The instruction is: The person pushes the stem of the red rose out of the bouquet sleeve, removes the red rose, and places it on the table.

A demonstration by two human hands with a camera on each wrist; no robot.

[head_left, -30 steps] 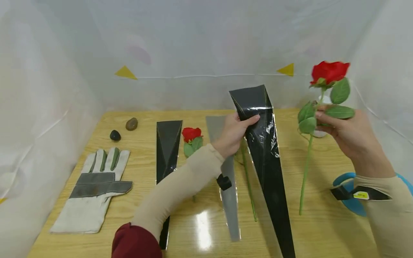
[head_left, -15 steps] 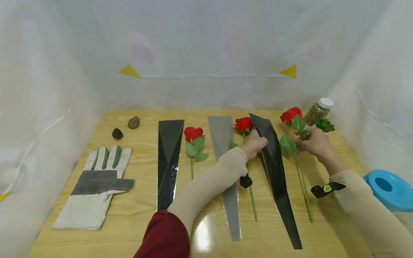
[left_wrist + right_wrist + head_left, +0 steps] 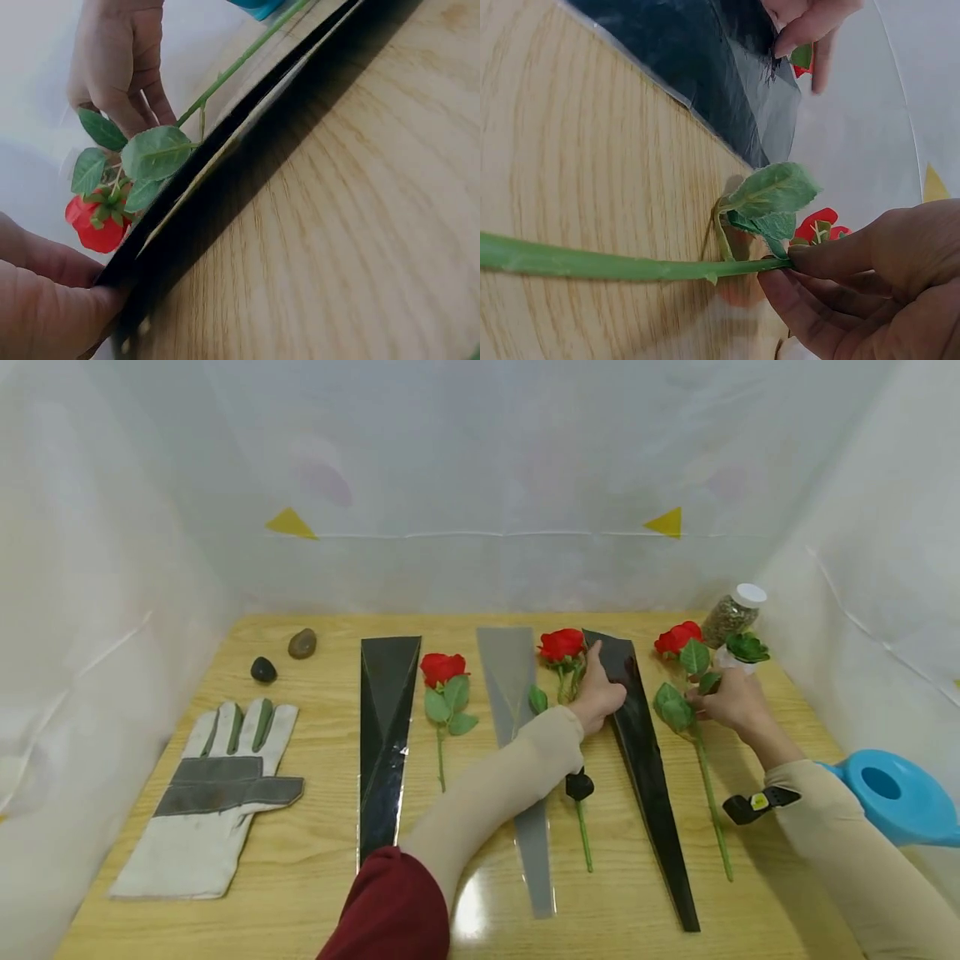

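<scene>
My left hand [image 3: 598,697] pinches the edge of a long black flower sleeve [image 3: 651,777] that tapers toward the table's front. In the left wrist view, the thumb [image 3: 60,311] lies against that sleeve's edge. To the right, my right hand [image 3: 731,697] pinches the green stem [image 3: 630,268] of a red artificial rose [image 3: 678,637] between thumb and fingers. The rose lies low along the table, its bloom toward the back. Another red rose [image 3: 561,646] lies left of the black sleeve, partly hidden by my left hand and forearm.
Farther left lie a grey sleeve [image 3: 504,668], a third rose [image 3: 442,670], another black sleeve [image 3: 390,693] and a work glove [image 3: 217,802]. Two stones, one black [image 3: 263,669] and one brown [image 3: 302,644], are back left. Rightward stand a jar [image 3: 731,618], a potted succulent [image 3: 746,647] and a blue watering can [image 3: 892,793].
The black sleeve and the right-hand rose have come down from the air onto the table. The left hand moved right with the sleeve. The right hand lowered and moved back.
</scene>
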